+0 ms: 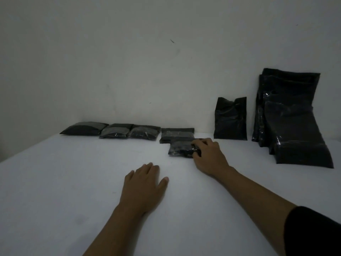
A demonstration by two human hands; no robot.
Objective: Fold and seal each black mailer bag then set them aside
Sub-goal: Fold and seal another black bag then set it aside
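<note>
My right hand (208,156) grips the right end of a folded black mailer bag (179,147) lying on the white table (73,182), fingers curled over its edge. That bag overlaps the front of another folded bag (177,133). Three more folded bags (114,131) lie in a row along the wall to the left. My left hand (144,183) rests flat on the table, fingers straight, holding nothing. Unfolded black bags lean against the wall at the right: a single one (230,120) and a stack of several (289,115).
A plain white wall (147,61) rises right behind the bags. The table's left edge runs diagonally at the far left. The dim lighting hides detail on the black bags.
</note>
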